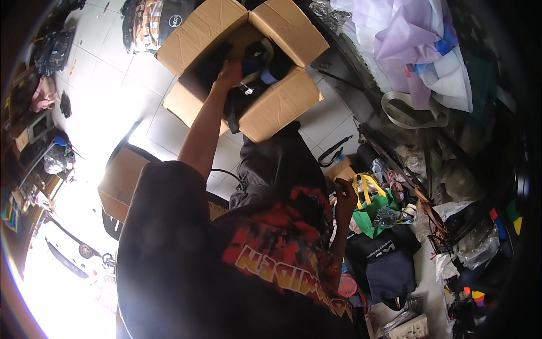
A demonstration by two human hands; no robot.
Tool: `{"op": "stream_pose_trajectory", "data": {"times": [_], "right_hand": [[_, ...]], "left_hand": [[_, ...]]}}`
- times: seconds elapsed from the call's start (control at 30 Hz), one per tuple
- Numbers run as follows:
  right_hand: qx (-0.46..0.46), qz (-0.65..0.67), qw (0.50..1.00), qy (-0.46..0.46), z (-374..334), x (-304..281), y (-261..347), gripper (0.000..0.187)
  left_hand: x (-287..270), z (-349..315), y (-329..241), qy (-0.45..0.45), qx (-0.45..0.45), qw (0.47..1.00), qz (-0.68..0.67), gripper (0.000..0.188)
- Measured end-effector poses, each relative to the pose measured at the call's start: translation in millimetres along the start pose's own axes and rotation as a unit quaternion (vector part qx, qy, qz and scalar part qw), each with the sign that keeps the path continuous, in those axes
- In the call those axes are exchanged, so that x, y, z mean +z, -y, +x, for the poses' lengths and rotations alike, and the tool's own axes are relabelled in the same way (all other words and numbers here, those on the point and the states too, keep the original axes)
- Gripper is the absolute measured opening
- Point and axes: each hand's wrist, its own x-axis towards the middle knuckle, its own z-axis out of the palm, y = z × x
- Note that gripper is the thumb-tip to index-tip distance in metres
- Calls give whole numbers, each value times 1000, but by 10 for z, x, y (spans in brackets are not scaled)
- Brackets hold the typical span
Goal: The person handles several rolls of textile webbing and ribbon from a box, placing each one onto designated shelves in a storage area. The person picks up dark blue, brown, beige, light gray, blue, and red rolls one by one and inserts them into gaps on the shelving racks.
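Left hand (228, 74) inside cardboard box (282, 107), can't tell grip; right hand (345, 195) loosely open. Black strap (232, 118) at rim could snag, tipping box.

Pale tiled floor (135, 73), harsh white glare (73, 288) at lower left.

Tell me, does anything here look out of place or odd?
Mainly the clutter at right: the green bag with yellow handles and the dark bag sit jumbled near crumpled clear plastic, seemingly unsorted. Also, a black strap hangs out between flaps of the cardboard box, where the left hand is. I see no clear spill.
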Motion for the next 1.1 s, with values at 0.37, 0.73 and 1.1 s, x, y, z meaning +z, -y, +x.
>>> {"op": "stream_pose_trajectory", "data": {"times": [0.37, 0.73, 1.1], "right_hand": [[-28, 32, 997, -72, -50, 43, -577, 21], [-13, 79, 991, -104, -101, 137, -632, 17], [-38, 119, 984, -124, -24, 53, -627, 17]], "left_hand": [[207, -24, -54, -5, -47, 997, -55, 71], [85, -81, 149, -77, 9, 989, -128, 66], [-790, -1027, -385, -316, 140, 928, -139, 43]]}}
